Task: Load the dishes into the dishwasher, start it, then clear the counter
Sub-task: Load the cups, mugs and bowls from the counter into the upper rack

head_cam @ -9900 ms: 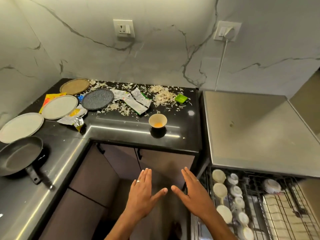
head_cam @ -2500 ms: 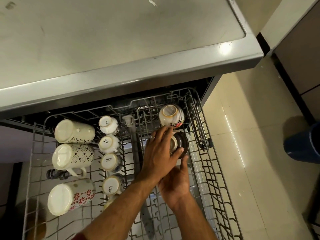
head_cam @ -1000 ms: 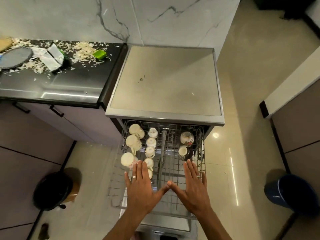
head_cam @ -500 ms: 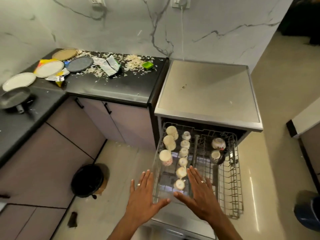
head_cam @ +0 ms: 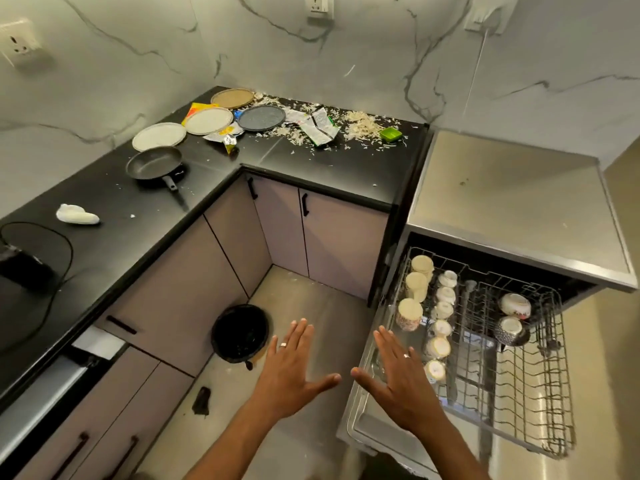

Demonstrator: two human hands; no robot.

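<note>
While both my hands hang in the air with nothing in them, my left hand (head_cam: 289, 368) is spread flat, palm down, over the floor, and my right hand (head_cam: 398, 372) is spread the same way above the near left corner of the dishwasher rack (head_cam: 519, 403). Neither touches anything, and the thumbs point toward each other with a gap between them.

To the right, the dishwasher (head_cam: 512, 202) stands open with the wire rack pulled out toward me. Along the rack's left side lie three tall mugs (head_cam: 410, 311) on their sides, and just right of them runs a row of small cups (head_cam: 443, 310). At the far right of the rack sit two bowls (head_cam: 515, 304), one behind the other.

On the black counter (head_cam: 329, 168) at the far left corner, a black frying pan (head_cam: 154, 162) rests with its handle toward me. Just beyond it lie a white plate (head_cam: 159, 136), a second pale plate (head_cam: 209, 121), a dark grey plate (head_cam: 261, 117) and a tan plate (head_cam: 232, 98). Wrappers (head_cam: 318, 128) and pale shreds are scattered to the right of the plates, with a small green tub (head_cam: 390, 134) near the counter's right end. A crumpled white wad (head_cam: 77, 215) lies on the near left stretch.

On the floor, in the corner below the cabinets, stands a black bin (head_cam: 240, 332).
</note>
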